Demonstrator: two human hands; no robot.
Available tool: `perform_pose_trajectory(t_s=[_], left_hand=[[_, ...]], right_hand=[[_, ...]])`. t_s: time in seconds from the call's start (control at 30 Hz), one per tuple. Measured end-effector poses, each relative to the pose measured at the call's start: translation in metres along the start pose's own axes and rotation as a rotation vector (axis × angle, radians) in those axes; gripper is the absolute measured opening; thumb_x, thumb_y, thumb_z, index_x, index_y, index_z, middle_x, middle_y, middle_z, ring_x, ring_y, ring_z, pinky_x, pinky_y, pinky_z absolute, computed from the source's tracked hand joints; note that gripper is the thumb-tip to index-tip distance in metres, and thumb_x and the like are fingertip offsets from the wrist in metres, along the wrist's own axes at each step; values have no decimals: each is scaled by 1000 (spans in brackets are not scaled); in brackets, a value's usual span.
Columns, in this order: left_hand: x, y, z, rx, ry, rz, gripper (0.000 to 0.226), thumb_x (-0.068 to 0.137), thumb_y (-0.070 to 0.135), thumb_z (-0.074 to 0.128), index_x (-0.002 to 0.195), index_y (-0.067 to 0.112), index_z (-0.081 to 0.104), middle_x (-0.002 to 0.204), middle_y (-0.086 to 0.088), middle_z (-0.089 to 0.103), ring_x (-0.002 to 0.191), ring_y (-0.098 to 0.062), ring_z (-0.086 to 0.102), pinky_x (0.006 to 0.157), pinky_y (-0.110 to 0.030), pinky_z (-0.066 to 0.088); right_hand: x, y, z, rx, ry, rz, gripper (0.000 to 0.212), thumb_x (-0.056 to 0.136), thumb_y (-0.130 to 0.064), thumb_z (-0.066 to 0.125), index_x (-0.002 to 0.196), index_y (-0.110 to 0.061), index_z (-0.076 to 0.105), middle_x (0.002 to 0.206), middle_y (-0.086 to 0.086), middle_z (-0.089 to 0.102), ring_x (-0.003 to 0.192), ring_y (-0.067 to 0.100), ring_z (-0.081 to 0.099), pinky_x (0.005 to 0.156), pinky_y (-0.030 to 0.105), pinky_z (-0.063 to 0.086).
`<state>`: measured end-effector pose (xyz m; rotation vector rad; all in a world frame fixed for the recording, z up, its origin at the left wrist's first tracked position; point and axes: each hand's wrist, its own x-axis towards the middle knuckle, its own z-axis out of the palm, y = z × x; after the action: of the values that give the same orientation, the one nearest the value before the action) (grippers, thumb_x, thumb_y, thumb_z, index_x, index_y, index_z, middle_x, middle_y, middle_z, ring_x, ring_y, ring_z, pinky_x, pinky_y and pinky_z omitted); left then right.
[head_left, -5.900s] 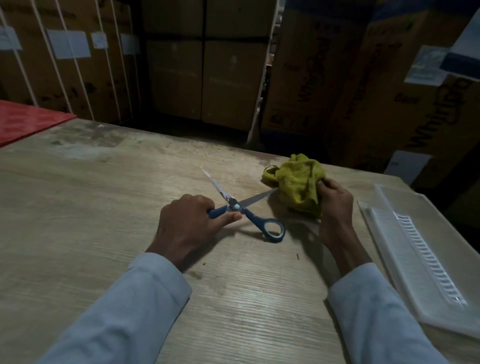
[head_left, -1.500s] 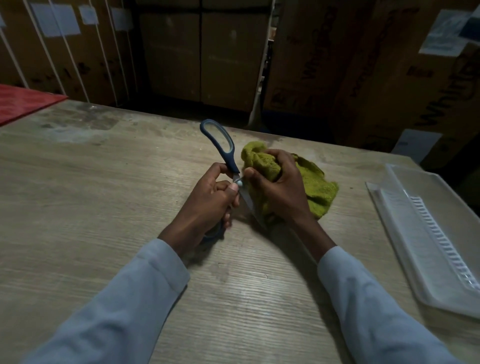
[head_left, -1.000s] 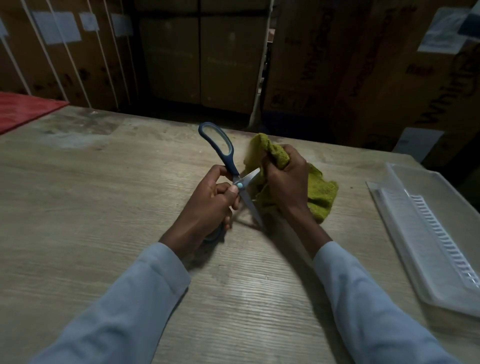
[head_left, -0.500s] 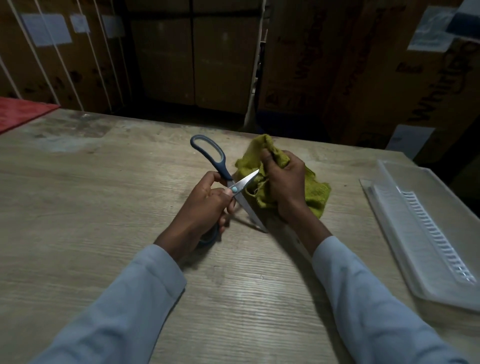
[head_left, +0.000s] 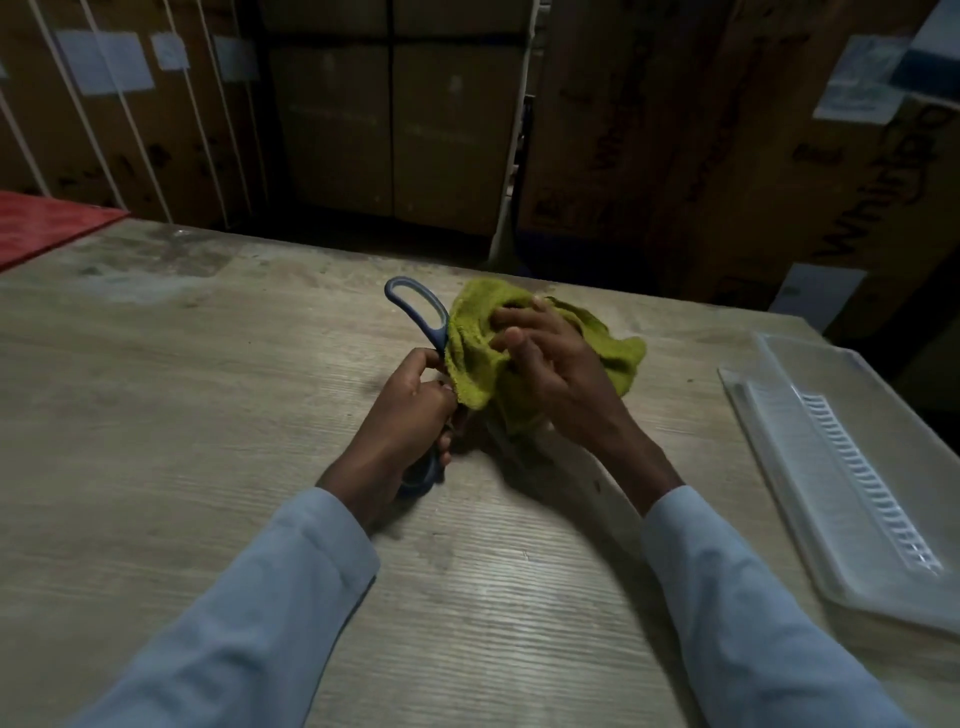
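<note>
Blue-handled scissors (head_left: 421, 317) stand tilted above the wooden table (head_left: 156, 415), one handle loop pointing up and away. My left hand (head_left: 410, 415) grips them around the lower handle and pivot. A crumpled yellow-green cloth (head_left: 478, 364) is draped over the blades, which are hidden under it. My right hand (head_left: 545, 364) holds the cloth from the right, fingers curled into it and pressing it against the scissors.
A clear plastic tray (head_left: 857, 467) with a ribbed strip lies on the table at the right. A red surface (head_left: 41, 223) adjoins the table's far left corner. Large cardboard boxes (head_left: 727, 130) stand close behind the far edge.
The cloth has been pulled over the scissor blades, which showed half a second ago and are now covered. My right hand shifted its hold on the cloth. The left hand keeps its grip.
</note>
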<state>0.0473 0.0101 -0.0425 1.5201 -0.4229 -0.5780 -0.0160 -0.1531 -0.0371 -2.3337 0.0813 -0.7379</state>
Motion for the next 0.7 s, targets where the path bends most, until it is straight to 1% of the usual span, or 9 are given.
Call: perform_pose_trajectory(t_s=[0.07,0.13,0.2,0.3,0.37,0.43,0.53,0.6,0.7], left_hand=[[2,-1,0,-11,0,-8,24,95,5,42,108,22,53,72,-13,53,45,-14,43,42,-27,38],[3,-2,0,-22,-12,-13,25,94,4,42,106,22,53,69,-12,53,42,-13,42,41,-26,37],[2,-2,1,-24,-37,-6,24,94,4,42,104,23,53,66,-11,53,41,-12,42,41,-26,37],[0,-3,1,-27,-78,29,18,97,8,44,106,22,50,60,-5,51,41,-12,42,41,-27,37],[0,-4,0,-28,-102,50,14,99,12,47,109,22,49,57,-1,51,41,-11,42,41,-27,38],[0,-4,-2,-25,-121,58,13,100,15,50,110,22,48,57,2,50,42,-10,42,42,-26,38],[0,-5,-5,-3,-144,55,14,99,17,52,110,25,49,59,3,50,45,-9,43,44,-27,38],[1,-5,-6,6,-152,59,16,99,13,50,111,24,49,60,2,50,46,-9,43,45,-28,38],[-1,-5,-5,-12,-152,70,19,100,6,44,110,21,49,60,2,49,45,-9,42,43,-28,37]], right_hand=[[0,3,-3,-50,50,-33,30,90,-43,58,101,-22,77,118,-6,60,123,20,44,95,40,42],[-1,1,-2,-74,43,16,21,83,-42,71,96,-27,76,109,-8,53,114,18,40,85,29,38],[-1,-3,2,-92,14,81,23,78,-46,74,97,-32,71,109,-9,48,113,13,33,82,24,34],[1,-3,5,-126,-18,149,38,80,-48,71,113,-34,59,117,-11,40,117,9,25,88,28,28],[2,-3,5,-117,-31,172,39,84,-46,69,117,-28,60,119,-9,37,119,9,23,92,30,28],[2,-3,6,-70,-28,191,34,85,-43,69,111,-23,62,116,-6,39,119,14,29,93,34,34],[6,-4,9,8,21,195,23,84,-39,72,98,-23,62,107,-1,47,113,25,44,94,45,46],[10,-4,12,42,81,192,19,84,-35,72,93,-21,63,103,1,51,103,24,52,90,48,51],[16,-3,17,14,206,180,13,88,-29,70,88,-17,63,95,1,55,87,18,57,79,46,55]])
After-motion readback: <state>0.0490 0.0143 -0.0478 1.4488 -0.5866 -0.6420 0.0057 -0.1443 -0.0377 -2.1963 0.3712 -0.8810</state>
